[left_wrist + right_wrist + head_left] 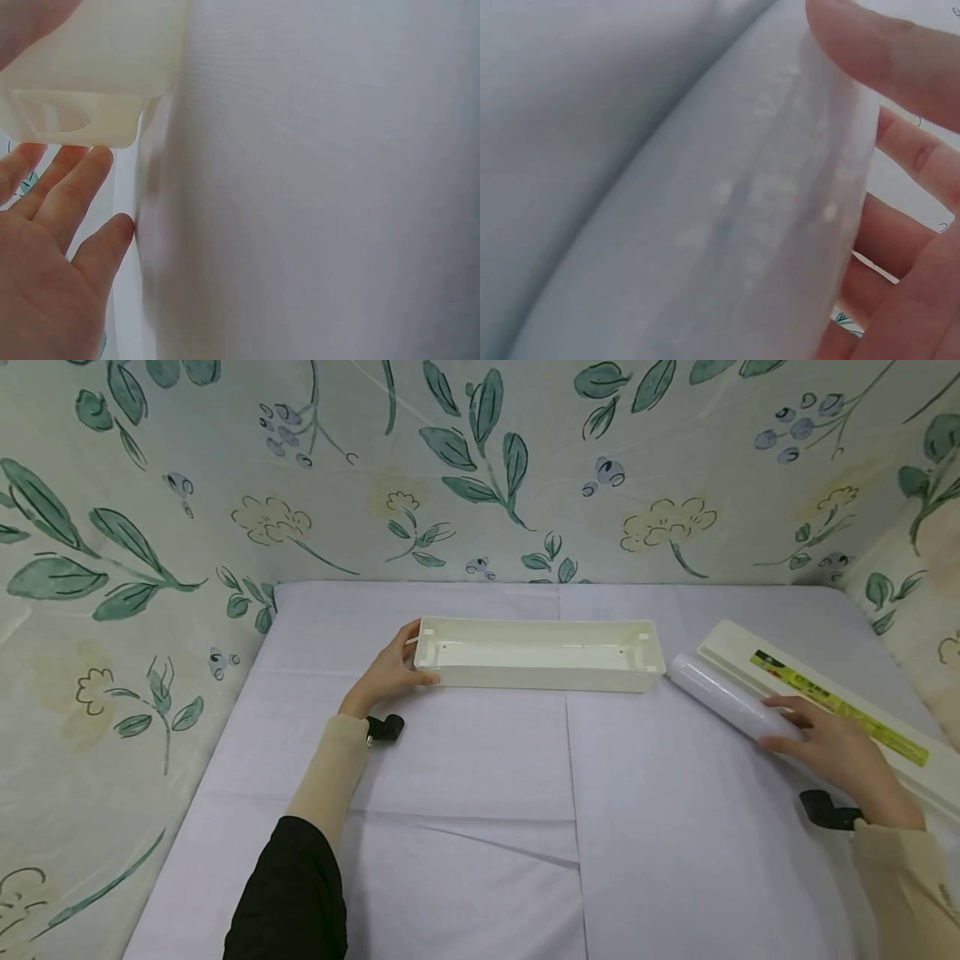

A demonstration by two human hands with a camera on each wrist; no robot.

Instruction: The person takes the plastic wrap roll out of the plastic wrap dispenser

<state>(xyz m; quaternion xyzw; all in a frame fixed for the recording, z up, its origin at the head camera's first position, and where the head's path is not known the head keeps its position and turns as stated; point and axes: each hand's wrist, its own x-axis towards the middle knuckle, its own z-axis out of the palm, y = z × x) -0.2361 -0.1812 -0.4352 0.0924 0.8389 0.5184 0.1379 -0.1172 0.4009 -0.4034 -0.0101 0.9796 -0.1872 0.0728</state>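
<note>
A long cream plastic box [540, 677], its hollow side facing up, lies toward the back of the table. My left hand [393, 667] grips its left end, thumb at the front wall and fingers round the end. In the left wrist view, fingertips of the left hand [60, 247] press against the edge of the box [97, 64]. Over on the right, my right hand [832, 743] holds a roll of clear plastic wrap [720, 693], thumb on the near side. Close up in the right wrist view, the shiny wrap roll [727, 217] lies between thumb and fingers of the right hand [907, 292].
A long cream lid [735, 647] with a yellow-green label [840, 706] lies slanted just behind the roll. White cloth [465, 860] covers the table. A floral-patterned curtain [480, 552] hangs along the back and sides.
</note>
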